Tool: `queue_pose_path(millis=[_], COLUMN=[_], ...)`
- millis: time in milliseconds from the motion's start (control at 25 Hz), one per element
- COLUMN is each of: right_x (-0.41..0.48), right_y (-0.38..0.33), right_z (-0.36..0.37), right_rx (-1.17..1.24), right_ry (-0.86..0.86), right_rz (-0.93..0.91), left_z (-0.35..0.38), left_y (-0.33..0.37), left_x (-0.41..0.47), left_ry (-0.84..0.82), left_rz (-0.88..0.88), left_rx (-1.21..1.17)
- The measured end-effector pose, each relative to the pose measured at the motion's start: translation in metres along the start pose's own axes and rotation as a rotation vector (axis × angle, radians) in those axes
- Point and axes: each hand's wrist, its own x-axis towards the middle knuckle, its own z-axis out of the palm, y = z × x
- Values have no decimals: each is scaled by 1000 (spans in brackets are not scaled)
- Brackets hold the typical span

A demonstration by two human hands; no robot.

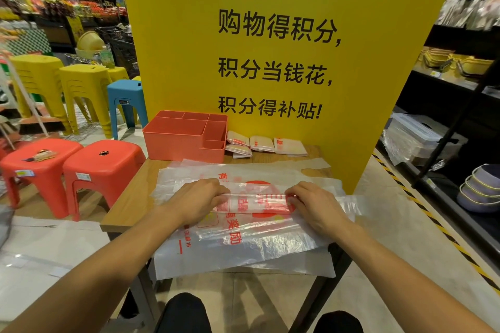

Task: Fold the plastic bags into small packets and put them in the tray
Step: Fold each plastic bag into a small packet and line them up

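Folding one bag (257, 199), four packets (262, 143), one tray (173, 140)

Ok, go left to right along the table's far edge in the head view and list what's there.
Coral tray → pair of folded packets, one in front of the other → single folded packet → larger folded packet.
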Motion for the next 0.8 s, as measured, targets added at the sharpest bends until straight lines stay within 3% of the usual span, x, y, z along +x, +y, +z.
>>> queue_pose_path(millis=[240, 520, 800], right_x=[-6, -6, 3], right_y=[-1, -6, -8], right_z=[10, 3, 3], right_rx=[34, -102, -54], right_ry=[11, -34, -32], right_rz=[-61, -118, -24], left_z=[13, 5, -3], left_y=[4, 13, 27], left_x=[-1, -8, 3], left_ry=[159, 128, 104], left_rz=[67, 171, 69], left_rx=[-41, 92, 35])
